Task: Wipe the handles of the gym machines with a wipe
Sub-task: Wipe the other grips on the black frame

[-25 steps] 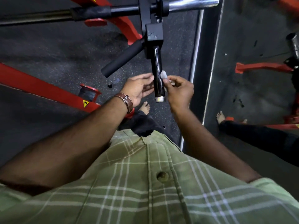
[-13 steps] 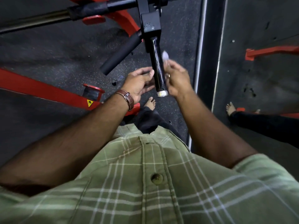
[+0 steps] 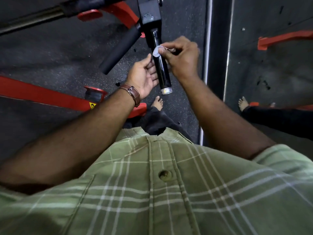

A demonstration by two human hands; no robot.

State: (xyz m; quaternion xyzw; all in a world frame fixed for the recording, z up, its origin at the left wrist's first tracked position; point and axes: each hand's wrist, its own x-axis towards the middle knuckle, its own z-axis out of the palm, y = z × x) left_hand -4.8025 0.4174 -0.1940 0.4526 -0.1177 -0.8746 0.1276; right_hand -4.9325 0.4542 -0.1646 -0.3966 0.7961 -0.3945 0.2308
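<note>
Right hand pinches a small white wipe between thumb and fingers and presses it on the upper part of the black handle. Left hand is spread, its fingers resting against the handle's left side. The handle's long axis runs from the black block down toward the person, ending in a silver cap. A second, padded handle points down-left beside it. Red frame bars cross the dark speckled floor; a mirror stands at the right.
</note>
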